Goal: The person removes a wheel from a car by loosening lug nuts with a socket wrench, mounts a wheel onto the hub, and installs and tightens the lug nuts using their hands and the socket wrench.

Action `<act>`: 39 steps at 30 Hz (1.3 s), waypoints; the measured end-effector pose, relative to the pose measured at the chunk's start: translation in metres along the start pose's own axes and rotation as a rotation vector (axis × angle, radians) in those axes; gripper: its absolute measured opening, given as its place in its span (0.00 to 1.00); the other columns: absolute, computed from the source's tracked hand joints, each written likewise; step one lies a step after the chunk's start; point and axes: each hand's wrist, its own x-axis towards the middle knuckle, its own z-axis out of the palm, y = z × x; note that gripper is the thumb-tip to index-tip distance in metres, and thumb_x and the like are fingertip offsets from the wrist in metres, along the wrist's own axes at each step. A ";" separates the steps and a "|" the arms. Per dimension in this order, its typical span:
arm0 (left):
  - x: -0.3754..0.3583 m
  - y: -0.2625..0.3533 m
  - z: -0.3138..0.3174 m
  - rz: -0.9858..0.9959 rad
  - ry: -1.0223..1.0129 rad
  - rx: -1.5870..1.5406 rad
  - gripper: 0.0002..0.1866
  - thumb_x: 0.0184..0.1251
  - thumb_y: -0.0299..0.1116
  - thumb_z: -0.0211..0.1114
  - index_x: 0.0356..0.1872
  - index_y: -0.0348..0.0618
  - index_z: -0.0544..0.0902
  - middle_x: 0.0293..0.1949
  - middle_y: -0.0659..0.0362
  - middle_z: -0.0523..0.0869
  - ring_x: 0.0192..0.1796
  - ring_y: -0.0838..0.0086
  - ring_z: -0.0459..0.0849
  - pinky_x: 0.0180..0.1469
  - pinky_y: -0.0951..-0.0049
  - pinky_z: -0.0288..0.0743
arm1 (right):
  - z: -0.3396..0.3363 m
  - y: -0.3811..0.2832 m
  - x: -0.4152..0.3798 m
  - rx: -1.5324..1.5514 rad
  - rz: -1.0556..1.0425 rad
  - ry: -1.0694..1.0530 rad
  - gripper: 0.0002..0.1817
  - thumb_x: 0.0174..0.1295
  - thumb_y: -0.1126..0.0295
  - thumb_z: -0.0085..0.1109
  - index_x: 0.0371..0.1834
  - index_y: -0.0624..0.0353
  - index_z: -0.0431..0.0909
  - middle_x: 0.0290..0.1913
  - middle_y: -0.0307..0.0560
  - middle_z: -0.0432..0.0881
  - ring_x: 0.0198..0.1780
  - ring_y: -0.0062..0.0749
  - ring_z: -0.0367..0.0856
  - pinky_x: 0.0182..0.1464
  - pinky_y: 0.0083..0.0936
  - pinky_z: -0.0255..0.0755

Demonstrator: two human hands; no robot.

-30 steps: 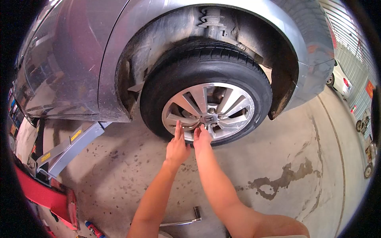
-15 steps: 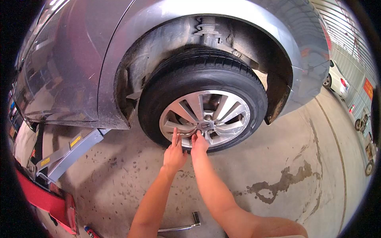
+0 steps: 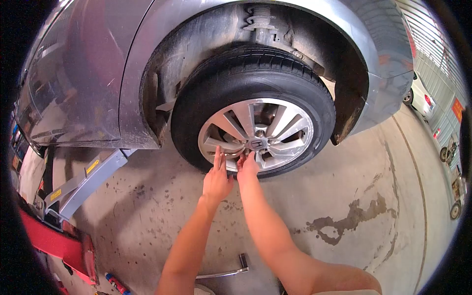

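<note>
A raised grey car (image 3: pixel 83 83) carries a wheel with a black tire (image 3: pixel 211 93) and a silver alloy rim (image 3: pixel 241 115) with a centre cap (image 3: pixel 257 144). On the lower left of the rim, my left hand (image 3: pixel 218 182) rests with its fingers stretched out over a spoke. Just right of it, my right hand (image 3: pixel 248 167) has its fingertips pinched at the wheel's hub, right below the cap. Whatever those fingertips hold is too small and hidden to name. A metal wrench (image 3: pixel 223 273) lies on the floor between my forearms.
A lift arm (image 3: pixel 91 183) reaches under the car at the left, by a red lift base (image 3: pixel 54 239). A red and blue tube (image 3: pixel 117 283) lies at the lower left. A white car (image 3: pixel 421 101) stands at the far right. The floor (image 3: pixel 314 196) has a dark stain (image 3: pixel 351 216).
The wheel and car sit slightly higher in the view. Both hands stay at the same part of the rim, with only small finger shifts.
</note>
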 end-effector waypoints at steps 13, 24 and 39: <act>0.000 -0.001 0.002 -0.005 -0.017 -0.013 0.43 0.62 0.29 0.71 0.77 0.23 0.63 0.87 0.46 0.39 0.64 0.46 0.84 0.61 0.55 0.83 | -0.001 -0.005 -0.009 -0.217 0.024 -0.097 0.20 0.81 0.49 0.54 0.37 0.53 0.80 0.30 0.35 0.80 0.27 0.22 0.75 0.29 0.19 0.73; 0.000 -0.002 0.006 0.014 -0.001 0.011 0.41 0.64 0.29 0.71 0.76 0.22 0.64 0.87 0.45 0.38 0.63 0.45 0.85 0.61 0.56 0.83 | -0.001 0.000 -0.016 -0.176 -0.163 -0.027 0.19 0.80 0.53 0.56 0.37 0.57 0.80 0.33 0.37 0.82 0.31 0.21 0.78 0.30 0.18 0.73; 0.001 -0.005 0.004 0.019 -0.035 0.058 0.43 0.63 0.30 0.71 0.77 0.23 0.63 0.86 0.42 0.38 0.66 0.45 0.82 0.62 0.57 0.83 | -0.008 -0.003 -0.008 -0.398 -0.099 -0.093 0.32 0.84 0.45 0.38 0.30 0.57 0.78 0.25 0.40 0.80 0.24 0.26 0.75 0.26 0.26 0.69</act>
